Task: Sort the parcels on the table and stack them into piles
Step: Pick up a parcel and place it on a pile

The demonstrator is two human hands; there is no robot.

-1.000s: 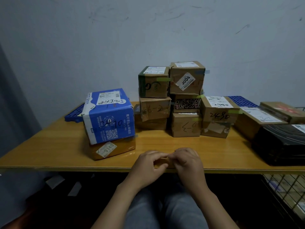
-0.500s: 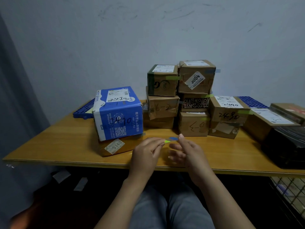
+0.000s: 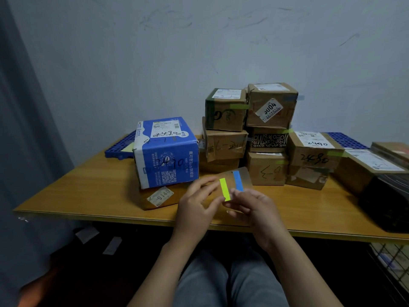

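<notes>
Currently both hands are over the near edge of the table (image 3: 88, 185), sharing a clear card (image 3: 243, 176). Left hand (image 3: 199, 204): fingers curled, thumb pinching the card's left side by a yellow strip (image 3: 225, 189). Right hand (image 3: 256, 209): grips the card's lower right, fingertips just under a blue strip (image 3: 238, 180). Both strips sit upright on the card, side by side.

Parcels, none touched:
- blue box (image 3: 166, 151), marked 2490, sits on a flat brown parcel (image 3: 159, 197) labelled 9140, left of centre.
- brown boxes (image 3: 225, 111) stacked in two columns at centre back, three high; one black patterned box (image 3: 269, 140) in the middle of the right column.
- another 2490 box (image 3: 314, 151) just right of that, on top of a smaller box (image 3: 307, 177).
- flat labelled box (image 3: 365, 167) and a black parcel (image 3: 389, 196) at far right, partly cut off.

Blue grid mat (image 3: 120, 145) lies behind the parcels, against the wall.
</notes>
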